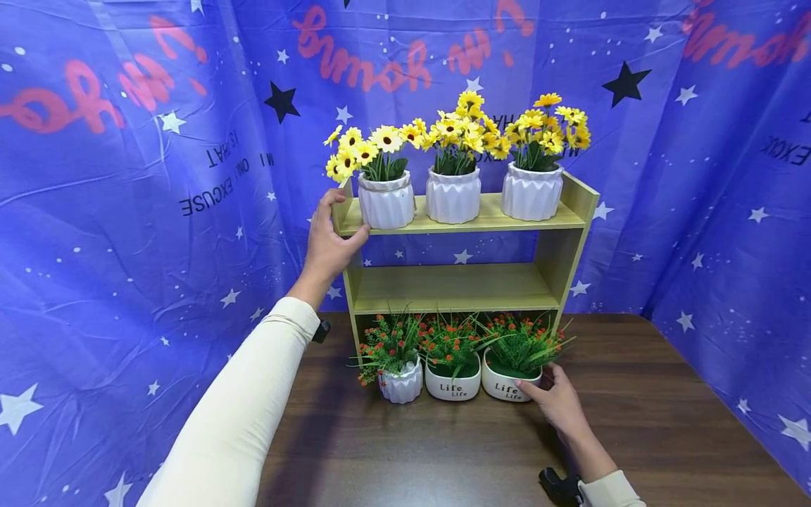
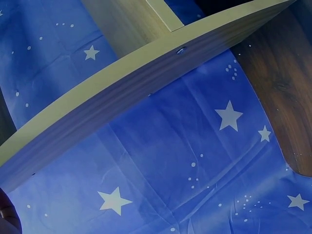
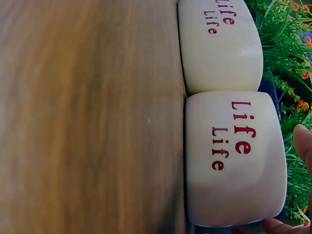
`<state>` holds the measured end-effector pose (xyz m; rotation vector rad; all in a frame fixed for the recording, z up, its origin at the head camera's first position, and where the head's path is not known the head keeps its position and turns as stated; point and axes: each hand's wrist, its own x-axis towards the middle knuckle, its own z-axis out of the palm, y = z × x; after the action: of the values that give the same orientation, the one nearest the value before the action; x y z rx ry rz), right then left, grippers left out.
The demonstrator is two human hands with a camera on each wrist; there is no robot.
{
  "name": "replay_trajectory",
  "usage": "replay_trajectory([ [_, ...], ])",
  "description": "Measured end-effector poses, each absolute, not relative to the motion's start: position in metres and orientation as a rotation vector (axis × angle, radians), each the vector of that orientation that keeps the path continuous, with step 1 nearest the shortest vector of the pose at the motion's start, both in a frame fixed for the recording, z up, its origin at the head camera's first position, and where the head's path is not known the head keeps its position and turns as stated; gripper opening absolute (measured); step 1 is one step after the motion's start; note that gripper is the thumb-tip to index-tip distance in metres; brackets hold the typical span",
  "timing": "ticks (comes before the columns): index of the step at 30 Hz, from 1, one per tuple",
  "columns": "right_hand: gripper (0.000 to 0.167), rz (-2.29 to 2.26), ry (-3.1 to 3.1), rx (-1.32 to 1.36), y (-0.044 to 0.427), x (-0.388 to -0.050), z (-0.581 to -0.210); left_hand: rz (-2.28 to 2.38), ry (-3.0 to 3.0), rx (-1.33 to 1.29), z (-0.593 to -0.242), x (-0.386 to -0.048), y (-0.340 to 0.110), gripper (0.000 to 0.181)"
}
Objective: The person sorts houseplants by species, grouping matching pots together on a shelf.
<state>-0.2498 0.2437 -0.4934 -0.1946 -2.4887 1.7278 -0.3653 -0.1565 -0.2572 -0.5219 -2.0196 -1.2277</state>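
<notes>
We note the left hand [image 1: 326, 248] clamped on the shelf [image 1: 453, 285], 3 flowerpots [image 1: 453, 198] right of its grip; the right hand [image 1: 559, 403] clasps 1 planter [image 1: 503, 380] at its side. We judge a sharp tug on the shelf could topple the flowerpots.

The pale wooden shelf unit [image 1: 453, 287] stands upright, the left hand [image 1: 331, 243] gripping its left side near the top. 3 ribbed white pots [image 1: 453, 200] of yellow flowers line its top board [image 1: 491, 210]. At its foot, the right hand [image 1: 564, 406] holds the right end of an upright white "Life" pot [image 1: 498, 384] with grassy, red-dotted greenery [image 1: 521, 346], just beside its matching pot [image 1: 443, 386].
</notes>
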Motion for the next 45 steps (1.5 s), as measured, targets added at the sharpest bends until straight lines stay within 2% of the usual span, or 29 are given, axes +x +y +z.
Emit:
replay_trajectory([
  [15,0.102,1.713,-2.495,-0.186,0.235,-0.261,-0.502,-1.245,-2.022,-0.527,-0.256,-0.366,-0.156,0.059],
  [33,0.091,1.613,-2.468,-0.265,0.234,-0.260,-0.506,-1.240,-1.998,-0.535,-0.261,-0.366,-0.158,0.059],
  [45,0.094,1.580,-2.416,-0.281,0.244,-0.243,-0.481,-1.238,-2.022,-0.527,-0.257,-0.365,-0.158,0.059],
])
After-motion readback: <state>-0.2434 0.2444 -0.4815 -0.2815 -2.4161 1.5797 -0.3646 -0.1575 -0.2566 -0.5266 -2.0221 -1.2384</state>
